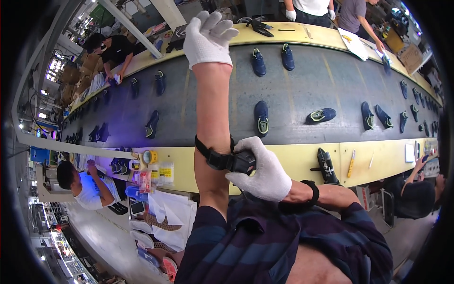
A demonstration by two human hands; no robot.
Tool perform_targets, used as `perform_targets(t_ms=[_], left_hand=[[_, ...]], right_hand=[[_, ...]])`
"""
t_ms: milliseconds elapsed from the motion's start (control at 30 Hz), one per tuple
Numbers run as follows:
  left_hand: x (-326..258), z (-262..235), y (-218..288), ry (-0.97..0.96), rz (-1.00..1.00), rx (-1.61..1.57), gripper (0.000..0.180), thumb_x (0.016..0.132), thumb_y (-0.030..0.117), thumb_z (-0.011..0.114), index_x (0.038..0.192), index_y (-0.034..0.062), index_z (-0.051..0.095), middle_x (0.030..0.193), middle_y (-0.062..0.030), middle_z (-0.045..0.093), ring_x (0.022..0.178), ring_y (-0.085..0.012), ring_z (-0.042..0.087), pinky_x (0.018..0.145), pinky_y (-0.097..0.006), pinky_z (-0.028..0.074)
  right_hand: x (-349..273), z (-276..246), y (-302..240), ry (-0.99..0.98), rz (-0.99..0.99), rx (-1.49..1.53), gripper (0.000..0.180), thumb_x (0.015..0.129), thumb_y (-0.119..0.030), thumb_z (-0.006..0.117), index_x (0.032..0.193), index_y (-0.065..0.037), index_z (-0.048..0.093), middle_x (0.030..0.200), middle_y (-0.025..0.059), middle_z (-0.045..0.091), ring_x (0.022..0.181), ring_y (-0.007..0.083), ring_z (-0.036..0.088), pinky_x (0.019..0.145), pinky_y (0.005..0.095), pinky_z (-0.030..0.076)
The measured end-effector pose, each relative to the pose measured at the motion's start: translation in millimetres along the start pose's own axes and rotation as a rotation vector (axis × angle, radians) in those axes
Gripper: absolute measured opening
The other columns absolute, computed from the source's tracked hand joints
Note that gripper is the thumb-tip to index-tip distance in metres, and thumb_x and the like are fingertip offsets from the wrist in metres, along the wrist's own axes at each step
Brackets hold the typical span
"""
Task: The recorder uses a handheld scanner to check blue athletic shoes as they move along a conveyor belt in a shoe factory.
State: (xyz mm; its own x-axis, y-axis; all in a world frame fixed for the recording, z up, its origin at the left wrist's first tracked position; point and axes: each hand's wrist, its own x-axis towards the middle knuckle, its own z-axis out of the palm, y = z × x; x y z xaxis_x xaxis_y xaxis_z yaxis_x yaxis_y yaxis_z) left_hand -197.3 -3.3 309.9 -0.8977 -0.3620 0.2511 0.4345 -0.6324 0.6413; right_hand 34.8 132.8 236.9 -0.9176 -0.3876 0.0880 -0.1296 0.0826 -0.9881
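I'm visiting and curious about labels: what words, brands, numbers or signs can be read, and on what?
Packet: yellow label, print too small to read.
Red-white bag: marks too blurred.
Black item: pale mark, unreadable.
Dark clothing: pale marks, left unquoted.
Arm device: any print too small.

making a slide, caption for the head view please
Right hand holds a black device strapped to the left arm, outstretched over a grey belt carrying navy shoes.

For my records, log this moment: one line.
right white-gloved hand: gripping black strapped device | left white-gloved hand: open | navy shoes: on grey belt
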Motion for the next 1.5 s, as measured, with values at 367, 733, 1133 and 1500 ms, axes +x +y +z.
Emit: perform_targets(t_ms=[367, 733, 1133, 1500], left_hand=[[-1.3, -4.3, -12.5, 0.017, -0.581, -0.756, 0.035, 0.109, 0.017, 0.035, 0.103, -0.0028, 0.063, 0.094, -0.0170, 0.070, 0.083, -0.0291, 0.071, 0.072, -0.043, 0.060], [-64.0, -17.5, -79.7, -0.194, 0.683, 1.325, 0.016, 0.100, 0.016, 0.066, 0.113, 0.0072, 0.069, 0.104, -0.0102, 0.071, 0.080, -0.0231, 0.072, 0.075, -0.037, 0.057], [-42.3, -67.6, -83.7, 0.267, -0.748, -0.433, 0.032, 0.111, 0.027, 0.038, 0.110, 0.0026, 0.059, 0.105, -0.0188, 0.070, 0.087, -0.0328, 0.072, 0.079, -0.052, 0.056], [-74.9, -33.7, -80.9, -0.179, 0.681, 1.280, 0.017, 0.103, 0.022, 0.063, 0.110, 0.0072, 0.065, 0.108, -0.0161, 0.069, 0.096, -0.0305, 0.070, 0.084, -0.042, 0.056]], right_hand=[[9.4, -18.4, 10.9, -0.008, 0.024, 0.045, 0.053, 0.082, -0.013, 0.083, 0.123, -0.002, 0.052, 0.093, 0.0113, 0.066, 0.084, 0.0166, 0.066, 0.078, 0.0340, 0.055], [35.7, -37.1, 10.5, 0.046, 0.362, 0.451, 0.043, 0.087, -0.010, 0.078, 0.117, 0.009, 0.054, 0.086, 0.0089, 0.067, 0.066, 0.0130, 0.069, 0.058, 0.0287, 0.058], [23.1, -20.7, 27.7, 0.085, 0.149, 0.254, 0.045, 0.087, -0.007, 0.079, 0.121, 0.003, 0.052, 0.096, 0.0082, 0.063, 0.073, 0.0115, 0.066, 0.062, 0.0281, 0.057], [26.4, -22.1, 14.2, 0.121, 0.324, 0.354, 0.042, 0.088, -0.007, 0.077, 0.120, 0.004, 0.052, 0.092, 0.0084, 0.063, 0.070, 0.0129, 0.068, 0.062, 0.0285, 0.058]])
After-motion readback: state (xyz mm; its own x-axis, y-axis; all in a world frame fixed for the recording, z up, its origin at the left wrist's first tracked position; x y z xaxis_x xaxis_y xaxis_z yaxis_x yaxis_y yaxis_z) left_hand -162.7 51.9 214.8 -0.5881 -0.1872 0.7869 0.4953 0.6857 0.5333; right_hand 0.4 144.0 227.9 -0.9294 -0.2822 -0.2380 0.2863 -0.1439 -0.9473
